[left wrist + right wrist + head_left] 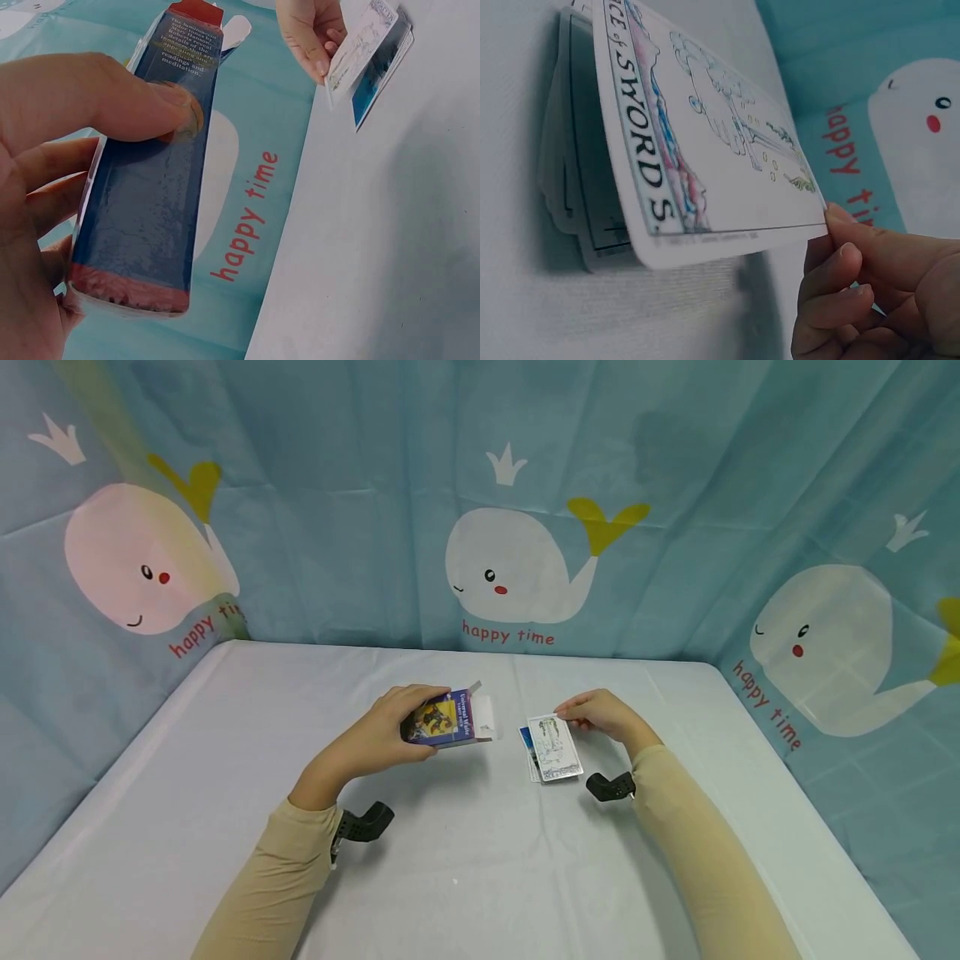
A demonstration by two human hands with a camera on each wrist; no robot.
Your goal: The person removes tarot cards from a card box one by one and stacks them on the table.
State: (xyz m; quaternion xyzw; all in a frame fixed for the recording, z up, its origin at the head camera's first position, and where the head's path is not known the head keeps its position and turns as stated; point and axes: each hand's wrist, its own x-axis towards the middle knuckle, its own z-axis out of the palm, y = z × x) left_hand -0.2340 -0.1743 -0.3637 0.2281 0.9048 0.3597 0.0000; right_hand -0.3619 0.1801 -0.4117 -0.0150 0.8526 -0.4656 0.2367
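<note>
My left hand (386, 727) grips a blue tarot card box (441, 720), its thumb across the narrow side printed with text in the left wrist view. The box is tilted, and its end flap (483, 718) stands open toward the right. Between thumb and fingers my right hand (600, 714) pinches the edge of a tarot card (720, 135) lettered "SWORDS". That card leans above a small stack of cards (529, 752) on the table, partly covering it. Whether the box holds more cards is hidden.
A white cloth covers the table (465, 877). Behind it and at the sides hangs a blue curtain (337, 568) printed with whales. Black wrist cameras are strapped to the left wrist (366, 823) and the right wrist (611, 787).
</note>
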